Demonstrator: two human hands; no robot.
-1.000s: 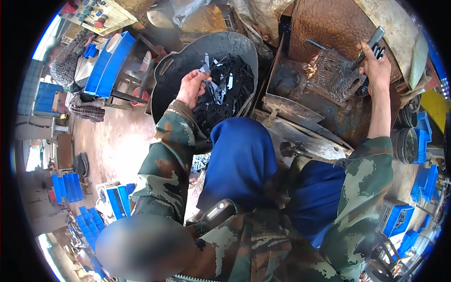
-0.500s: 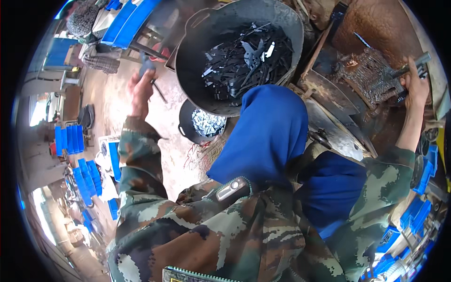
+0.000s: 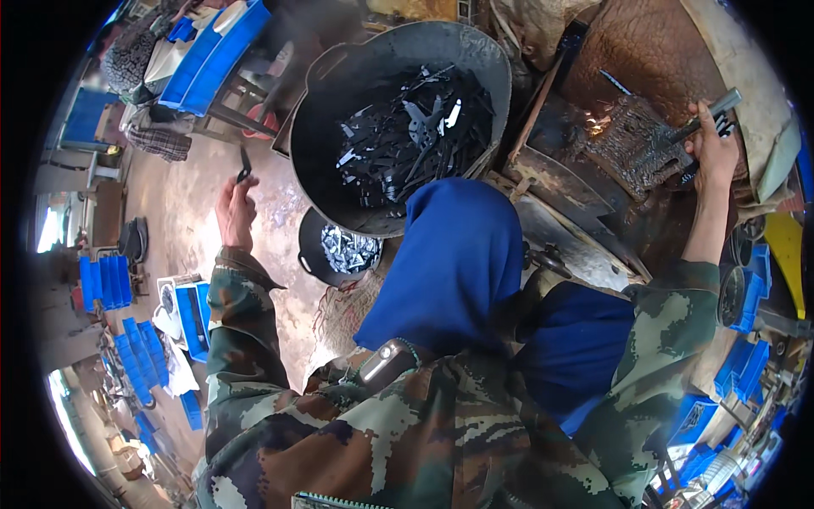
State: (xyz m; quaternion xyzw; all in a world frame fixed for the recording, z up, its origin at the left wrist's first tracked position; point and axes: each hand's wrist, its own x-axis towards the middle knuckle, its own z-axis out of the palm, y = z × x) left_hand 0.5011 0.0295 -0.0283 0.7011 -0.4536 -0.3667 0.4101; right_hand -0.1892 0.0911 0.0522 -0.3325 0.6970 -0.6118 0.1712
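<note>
My left hand (image 3: 236,212) is raised over the floor at the left, its fingers closed on a small dark metal piece (image 3: 245,163) that sticks up past the fingertips. At the far right, my right hand (image 3: 714,146) is wrapped round a grey metal handle (image 3: 722,103). That handle joins a dark, spatter-crusted metal block (image 3: 632,148), with an orange glow at its left edge. Between my hands stands a large black tub (image 3: 309,144) holding a heap of dark flat metal parts (image 3: 415,127). A smaller black bucket (image 3: 307,254) beside it contains shiny small pieces (image 3: 349,250).
Blue cloth (image 3: 449,263) covers my knees. Blue bins (image 3: 216,64) stand on a bench at the upper left, and more blue bins (image 3: 106,282) sit farther left. A brown, rough-surfaced sheet (image 3: 653,51) rises behind the crusted block. A red bucket (image 3: 259,121) is under the bench.
My left hand has turned and moved slightly lower and left; the piece in it now points up. The view has shifted right. My right hand stays on the handle.
</note>
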